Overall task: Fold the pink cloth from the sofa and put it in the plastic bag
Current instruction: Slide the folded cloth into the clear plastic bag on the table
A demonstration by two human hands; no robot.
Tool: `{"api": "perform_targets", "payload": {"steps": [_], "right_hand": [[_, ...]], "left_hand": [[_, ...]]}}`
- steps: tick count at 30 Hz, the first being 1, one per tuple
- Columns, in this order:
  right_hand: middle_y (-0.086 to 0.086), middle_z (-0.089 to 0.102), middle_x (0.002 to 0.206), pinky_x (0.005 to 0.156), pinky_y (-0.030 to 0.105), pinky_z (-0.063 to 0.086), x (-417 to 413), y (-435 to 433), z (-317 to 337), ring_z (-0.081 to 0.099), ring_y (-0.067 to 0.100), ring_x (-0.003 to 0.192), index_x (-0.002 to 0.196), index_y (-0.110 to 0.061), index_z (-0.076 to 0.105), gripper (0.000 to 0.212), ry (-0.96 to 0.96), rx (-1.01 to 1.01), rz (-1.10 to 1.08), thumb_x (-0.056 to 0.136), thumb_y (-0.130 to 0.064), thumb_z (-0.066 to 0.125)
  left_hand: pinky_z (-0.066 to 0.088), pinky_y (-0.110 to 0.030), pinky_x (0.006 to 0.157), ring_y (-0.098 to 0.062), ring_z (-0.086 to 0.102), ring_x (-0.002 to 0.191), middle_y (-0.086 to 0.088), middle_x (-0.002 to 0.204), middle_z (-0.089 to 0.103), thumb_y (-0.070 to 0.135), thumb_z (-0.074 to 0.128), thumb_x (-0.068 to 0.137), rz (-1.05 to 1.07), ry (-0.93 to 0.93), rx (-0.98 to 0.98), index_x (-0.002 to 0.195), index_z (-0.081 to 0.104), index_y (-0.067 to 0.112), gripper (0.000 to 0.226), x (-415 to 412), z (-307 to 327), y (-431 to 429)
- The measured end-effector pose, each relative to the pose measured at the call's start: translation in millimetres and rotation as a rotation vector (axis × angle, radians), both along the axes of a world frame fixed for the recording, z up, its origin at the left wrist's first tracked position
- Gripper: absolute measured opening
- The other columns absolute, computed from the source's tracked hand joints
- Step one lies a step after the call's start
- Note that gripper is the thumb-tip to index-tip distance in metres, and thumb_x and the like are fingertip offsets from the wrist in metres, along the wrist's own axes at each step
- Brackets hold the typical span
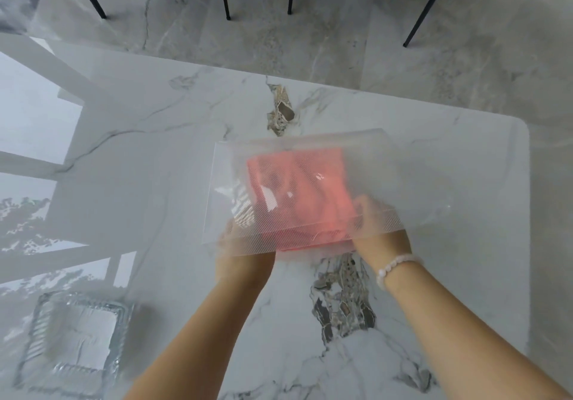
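Cloth and bag lie straight ahead of both hands: the folded pink cloth [299,188] sits almost wholly inside the plastic bag [310,164], only its near edge showing at the mouth between the hands. The left hand [245,254] and right hand [379,232] each pinch the bag's near rim on the worktop [155,151]. The bag's long axis runs left to right, and both hands are equally near.

Folded pink cloth [305,191] inside translucent plastic bag [366,157]
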State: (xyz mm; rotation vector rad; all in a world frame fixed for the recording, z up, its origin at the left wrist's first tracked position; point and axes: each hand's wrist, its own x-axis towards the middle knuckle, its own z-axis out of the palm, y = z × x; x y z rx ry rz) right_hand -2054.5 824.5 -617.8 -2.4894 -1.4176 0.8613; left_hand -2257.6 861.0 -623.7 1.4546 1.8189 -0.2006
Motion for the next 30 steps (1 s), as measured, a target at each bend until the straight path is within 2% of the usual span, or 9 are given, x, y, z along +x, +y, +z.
{"api": "perform_targets", "payload": {"steps": [2,4,8,11,14,17,22,26,30], "right_hand": [[0.009,0.066,0.090,0.067,0.032,0.051,-2,-14,9,0.061,0.027,0.083,0.098,-0.012,0.065,0.016,-0.089,0.038,0.064,0.092,-0.017,0.051],[0.007,0.070,0.093,0.076,0.036,0.052,-4,-29,17,0.061,0.027,0.093,0.103,-0.013,0.067,0.021,-0.121,0.003,0.124,0.091,-0.016,0.050],[-0.003,0.070,0.111,0.102,0.040,0.038,1,-61,24,0.053,0.021,0.114,0.113,-0.019,0.066,0.029,-0.219,-0.071,0.220,0.094,-0.023,0.045],[-0.006,0.066,0.120,0.109,0.042,0.031,5,-84,28,0.048,0.017,0.123,0.121,-0.023,0.062,0.033,-0.248,-0.131,0.221,0.094,-0.025,0.044],[-0.006,0.065,0.123,0.105,0.036,0.036,10,-107,31,0.048,0.017,0.124,0.123,-0.022,0.061,0.034,-0.219,-0.153,0.196,0.093,-0.023,0.046],[-0.003,0.067,0.120,0.096,0.032,0.042,17,-132,31,0.053,0.018,0.118,0.119,-0.020,0.064,0.031,-0.151,-0.127,0.123,0.092,-0.020,0.050],[0.008,0.071,0.108,0.086,0.027,0.045,34,-182,27,0.064,0.023,0.102,0.105,-0.007,0.067,0.019,0.098,0.092,-0.303,0.088,-0.005,0.058],[0.009,0.066,0.098,0.079,0.033,0.047,44,-206,20,0.063,0.026,0.088,0.096,-0.008,0.062,0.012,0.075,0.279,-0.626,0.085,-0.010,0.065],[0.006,0.067,0.100,0.075,0.031,0.041,55,-208,7,0.057,0.023,0.084,0.107,-0.011,0.060,0.034,0.174,0.089,-0.822,0.086,-0.038,0.062]], "left_hand": [[0.035,-0.029,0.081,-0.025,0.053,0.105,-0.005,0.121,0.060,0.024,0.049,0.088,-0.050,-0.010,0.231,0.115,0.058,0.022,0.029,-6,14,-8],[0.035,-0.035,0.093,-0.031,0.052,0.116,-0.007,0.123,0.062,0.022,0.054,0.087,-0.195,0.065,0.366,0.119,0.060,0.019,0.033,-17,27,-23],[0.033,-0.039,0.097,-0.035,0.043,0.118,-0.014,0.127,0.056,0.024,0.057,0.087,-0.100,0.115,0.375,0.123,0.057,0.011,0.039,-39,29,-38],[0.039,-0.037,0.090,-0.030,0.050,0.114,-0.011,0.132,0.049,0.025,0.056,0.089,0.039,-0.011,0.300,0.126,0.054,0.013,0.039,-48,28,-45],[0.039,-0.028,0.079,-0.023,0.060,0.105,-0.004,0.125,0.060,0.030,0.053,0.090,0.112,-0.103,0.162,0.121,0.055,0.015,0.035,-47,23,-51],[0.037,-0.027,0.071,-0.020,0.058,0.091,0.000,0.111,0.067,0.037,0.052,0.089,0.150,-0.115,0.058,0.115,0.059,0.016,0.035,-37,21,-61],[0.034,-0.023,0.051,-0.010,0.056,0.069,-0.001,0.093,0.072,0.035,0.055,0.087,0.182,-0.151,0.054,0.100,0.061,0.018,0.022,-20,18,-84],[0.046,-0.028,0.058,-0.013,0.064,0.070,0.002,0.080,0.071,0.033,0.059,0.085,0.226,-0.195,0.054,0.090,0.062,0.015,0.019,-12,12,-98],[0.056,-0.044,0.081,-0.022,0.070,0.080,0.005,0.076,0.071,0.029,0.061,0.082,0.293,-0.248,0.052,0.087,0.063,0.020,0.011,-7,8,-101]]}}
